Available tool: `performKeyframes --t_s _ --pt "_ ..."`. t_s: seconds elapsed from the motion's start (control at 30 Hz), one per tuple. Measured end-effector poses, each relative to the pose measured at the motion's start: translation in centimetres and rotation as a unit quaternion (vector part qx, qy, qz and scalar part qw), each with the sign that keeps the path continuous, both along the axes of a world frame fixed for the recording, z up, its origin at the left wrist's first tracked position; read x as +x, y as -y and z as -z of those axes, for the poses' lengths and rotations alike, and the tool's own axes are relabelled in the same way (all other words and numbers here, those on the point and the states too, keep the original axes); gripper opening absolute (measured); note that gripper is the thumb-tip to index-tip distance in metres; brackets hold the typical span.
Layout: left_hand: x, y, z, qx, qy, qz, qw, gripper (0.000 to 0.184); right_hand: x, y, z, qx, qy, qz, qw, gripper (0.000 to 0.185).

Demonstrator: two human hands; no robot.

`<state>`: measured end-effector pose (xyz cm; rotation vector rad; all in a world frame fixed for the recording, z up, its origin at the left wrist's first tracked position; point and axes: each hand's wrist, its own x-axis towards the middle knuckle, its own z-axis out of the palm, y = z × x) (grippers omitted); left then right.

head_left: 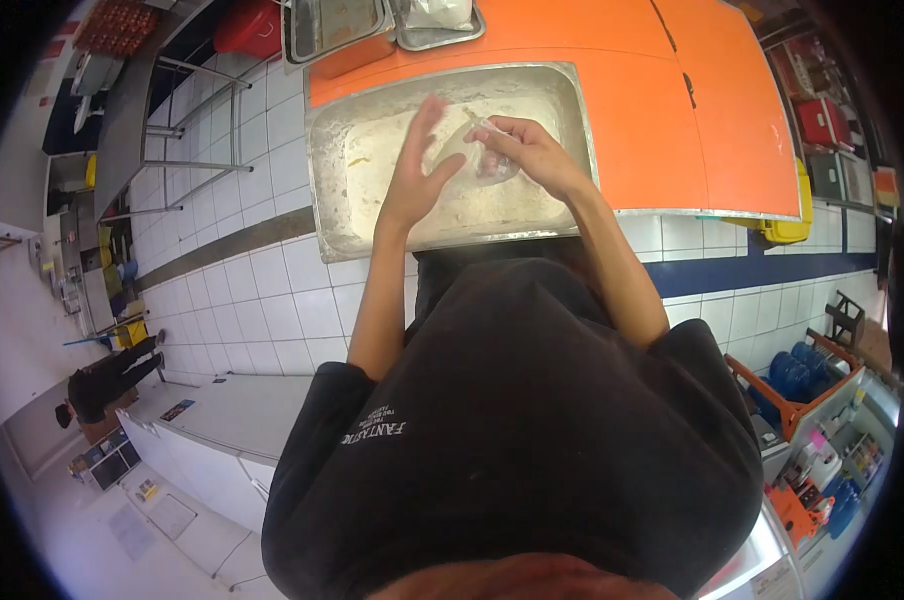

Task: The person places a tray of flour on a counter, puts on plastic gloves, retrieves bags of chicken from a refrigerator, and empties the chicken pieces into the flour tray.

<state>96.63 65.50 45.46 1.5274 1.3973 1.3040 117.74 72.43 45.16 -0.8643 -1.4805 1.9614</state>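
Clear plastic [496, 170], seemingly a bag, is pinched in the right hand's [534, 155] curled fingers above the metal tray [367, 190], perhaps so spills are caught, while the left hand [419, 185] (fingertips blurred) is held open alongside, apparently empty.

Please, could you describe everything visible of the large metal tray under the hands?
The tray is rectangular with rounded corners, raised walls and a thin rim; it looks like dull grey metal. Its pale floor shows darker specks. It lies open side up on the orange table, its near side apparently past the edge. The left hand and right hand are above it, apparently not touching.
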Motion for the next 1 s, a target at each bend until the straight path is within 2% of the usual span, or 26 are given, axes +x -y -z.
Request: performKeyframes --t_s 0.03,0.07,0.1,0.17,0.2,0.23,0.27,0.33,0.37,0.4,0.43,0.47,0.5,0.57,0.6,0.67,0.7,0.77,0.8,0.93,1.0 --pt "-0.1 -0.2 -0.5 -0.034 0.060 0.093 0.993 0.069 -0.1 -0.3 -0.1 0.000 0.009 -0.035 0.999 0.033" --pt "-0.3 -0.3 -0.8 -0.088 0.074 0.146 0.983 0.062 -0.3 -0.4 -0.1 0.003 0.009 -0.037 0.999 0.033" --pt "-0.6 -0.5 -0.8 -0.085 0.074 0.146 0.983 0.062 -0.5 -0.4 -0.1 0.018 0.001 0.009 1.000 0.033" --pt "-0.9 -0.9 -0.3 -0.224 0.066 0.120 0.965 0.048 -1.1 -0.1 -0.2 0.033 -0.006 0.058 0.998 0.032" --pt "-0.8 -0.9 0.2 -0.223 0.065 0.123 0.965 0.048 -1.5 0.0 -0.2 0.062 -0.008 0.158 0.985 0.031" --pt "-0.6 -0.7 0.7 -0.211 0.190 0.066 0.957 0.041 -1.8 0.2 -0.2 0.089 -0.010 0.256 0.963 0.030" --pt "-0.5 -0.5 1.3 -0.195 0.312 0.009 0.930 0.034 -1.6 0.6 0.4 0.090 -0.011 0.258 0.962 0.030" --pt "0.0 -0.3 1.1 -0.189 0.326 -0.029 0.926 0.030 -1.1 1.5 1.0 0.140 0.036 0.346 0.927 0.030" --pt "0.3 -0.3 1.0 -0.183 0.341 -0.068 0.920 0.027 -0.9 2.2 1.2 0.140 0.034 0.346 0.927 0.030" --pt "0.4 -0.4 1.4 -0.183 0.341 -0.067 0.920 0.027 -0.8 3.1 0.5 0.100 0.030 0.251 0.962 0.030" --pt "0.5 -0.4 2.0 -0.158 0.327 -0.077 0.929 0.025 -0.6 4.1 -0.1 0.059 0.026 0.153 0.986 0.030" --pt "0.7 -0.3 2.6 -0.133 0.312 -0.088 0.936 0.023 -1.4 4.9 -0.6 -0.003 -0.024 0.139 0.990 0.031" --pt "1.2 -0.2 2.2 -0.134 0.312 -0.085 0.937 0.023 -1.7 5.0 -0.4 -0.003 -0.023 0.142 0.990 0.031" --pt "2.2 0.0 1.2 -0.095 0.177 -0.045 0.979 0.029 -2.2 5.0 1.0 -0.097 -0.089 0.138 0.982 0.032" --pt "2.7 0.0 1.7 -0.094 0.177 -0.043 0.979 0.029 -1.8 4.4 2.2 -0.166 -0.121 0.117 0.972 0.036" --pt "3.4 0.2 3.0 -0.031 0.072 -0.006 0.997 0.036 -1.7 3.9 2.5 -0.191 -0.124 0.137 0.964 0.038" --pt "3.6 0.4 2.4 -0.030 0.072 -0.004 0.997 0.036 -1.7 3.8 2.0 -0.218 -0.125 0.155 0.955 0.041" --pt "3.9 1.1 1.3 -0.051 -0.102 0.042 0.993 0.040 -1.7 3.9 1.0 -0.237 -0.161 0.183 0.940 0.038" --pt "4.1 1.2 0.5 -0.075 -0.131 0.059 0.987 0.045 -1.7 3.9 0.4 -0.258 -0.196 0.209 0.923 0.036" --pt "3.9 0.9 1.0 -0.069 -0.043 0.055 0.995 0.048 -0.8 3.5 2.7 -0.242 -0.182 0.189 0.934 0.027" --pt "3.7 0.6 1.1 -0.018 -0.043 0.029 0.998 0.050 -0.4 3.3 3.8 -0.228 -0.222 0.086 0.944 0.018"
